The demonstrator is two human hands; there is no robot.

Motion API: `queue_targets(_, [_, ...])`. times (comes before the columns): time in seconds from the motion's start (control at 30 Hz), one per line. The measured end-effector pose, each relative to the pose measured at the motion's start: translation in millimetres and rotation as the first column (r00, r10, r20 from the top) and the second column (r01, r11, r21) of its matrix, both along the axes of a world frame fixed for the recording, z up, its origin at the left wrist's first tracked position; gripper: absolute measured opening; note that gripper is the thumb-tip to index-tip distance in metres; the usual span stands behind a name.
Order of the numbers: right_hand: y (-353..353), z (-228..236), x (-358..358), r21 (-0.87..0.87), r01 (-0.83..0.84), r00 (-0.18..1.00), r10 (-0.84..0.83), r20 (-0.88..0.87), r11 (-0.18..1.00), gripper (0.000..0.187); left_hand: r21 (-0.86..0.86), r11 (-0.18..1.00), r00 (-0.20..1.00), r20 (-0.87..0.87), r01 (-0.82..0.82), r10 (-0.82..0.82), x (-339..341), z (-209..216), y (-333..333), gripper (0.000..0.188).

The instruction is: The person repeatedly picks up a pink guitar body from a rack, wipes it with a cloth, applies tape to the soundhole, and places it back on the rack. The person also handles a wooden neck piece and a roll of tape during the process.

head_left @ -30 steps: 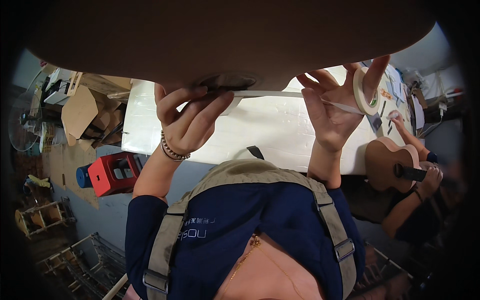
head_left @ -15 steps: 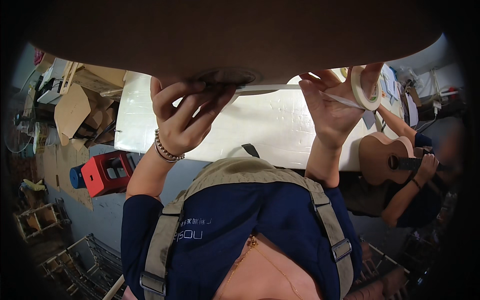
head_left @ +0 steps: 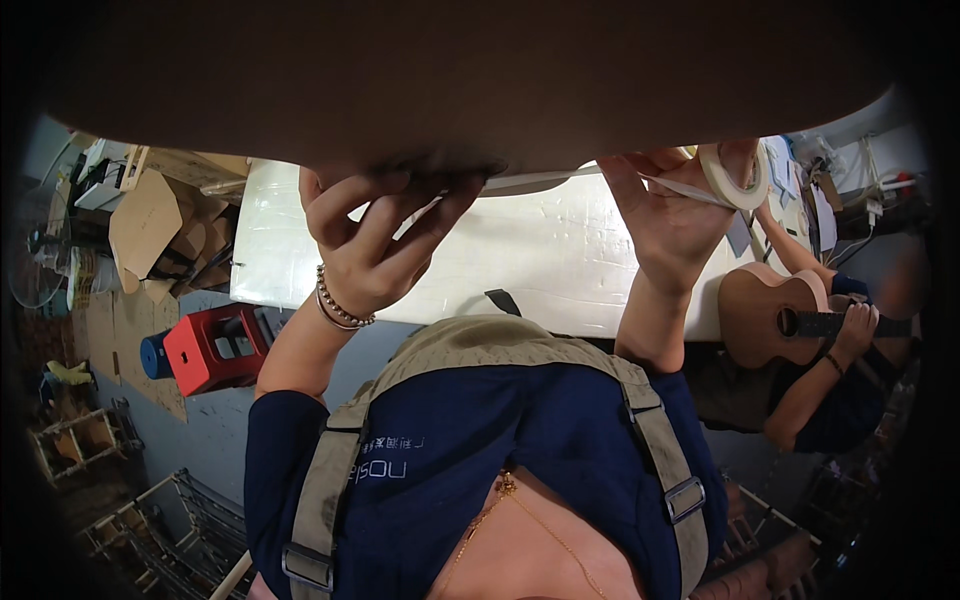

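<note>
A broad brown curved panel (head_left: 480, 90), perhaps a guitar body, fills the top of the view in shadow. At its lower edge is my left hand (head_left: 365, 245), fingers bent and fingertips pinched by a dark patch, where a pale strip begins. My right hand (head_left: 665, 225) is raised to the right, thumb up, holding a roll of masking tape (head_left: 742, 198) that hangs around its fingers. From the roll a narrow tape strip (head_left: 685, 191) stretches left past my thumb toward the left fingertips. The panel hides part of both hands' fingertips.
Under my hands lies a white-covered table (head_left: 540, 260). To the right a co-worker holds an acoustic guitar (head_left: 755, 320). Cardboard pieces (head_left: 150, 225) are at the left, with a red stool (head_left: 195, 355) and blue stool (head_left: 153, 355) on the floor.
The panel has tilted or come slightly lower, covering more of the round dark patch and the fingertips. Both hands have shifted only slightly; the tape strip still runs between them.
</note>
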State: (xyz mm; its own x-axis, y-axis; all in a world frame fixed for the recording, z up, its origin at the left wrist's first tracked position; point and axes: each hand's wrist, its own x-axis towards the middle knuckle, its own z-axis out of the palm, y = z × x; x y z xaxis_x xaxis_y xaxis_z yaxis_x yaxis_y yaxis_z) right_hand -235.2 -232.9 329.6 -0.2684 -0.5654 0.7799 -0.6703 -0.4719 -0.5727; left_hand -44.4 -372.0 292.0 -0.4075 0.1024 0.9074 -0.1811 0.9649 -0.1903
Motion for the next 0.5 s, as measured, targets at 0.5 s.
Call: queue_targets(0.5, [-115, -141, 111, 0.117, -0.586, 0.589, 0.322, 0.741, 0.802, 0.093, 0.233, 0.906, 0.926, -0.047, -0.353, 0.373, 58, 4, -15, 0.017])
